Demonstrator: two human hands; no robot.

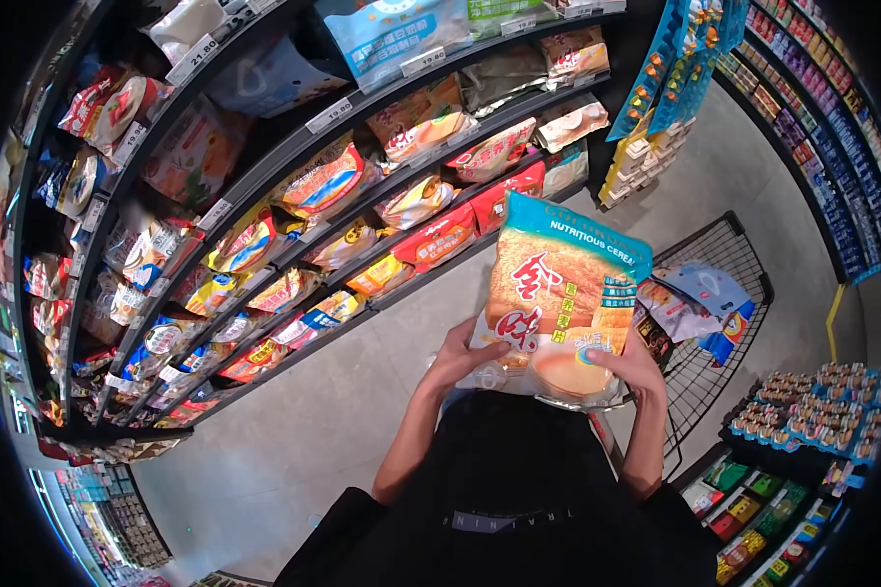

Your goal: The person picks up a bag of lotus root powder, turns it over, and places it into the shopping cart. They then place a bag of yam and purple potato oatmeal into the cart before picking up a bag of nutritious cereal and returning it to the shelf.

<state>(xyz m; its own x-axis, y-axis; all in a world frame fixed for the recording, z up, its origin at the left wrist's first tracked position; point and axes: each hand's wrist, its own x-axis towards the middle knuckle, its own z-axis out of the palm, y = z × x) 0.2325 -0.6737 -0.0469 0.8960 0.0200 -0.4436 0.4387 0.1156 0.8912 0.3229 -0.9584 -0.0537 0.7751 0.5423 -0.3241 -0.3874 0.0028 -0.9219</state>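
Observation:
A large bag of nutritious cereal [558,303], teal at the top and golden below with red characters, is held upright before my chest. My left hand [463,357] grips its lower left side, thumb across the front and the other fingers hidden behind. On the lower right side, my right hand [631,364] holds it the same way, thumb near a round blue and yellow print. Just beyond the bag, to the right, stands a black wire shopping cart [749,256] with several packages [690,298] lying in it.
Shelves [401,161] of bagged cereals with price tags curve along the left. A blue hanging display [661,73] stands at the shelf end. Another stocked shelf [822,127] is at the far right, and stacked cups [803,411] sit at lower right. Grey floor [264,440] runs between.

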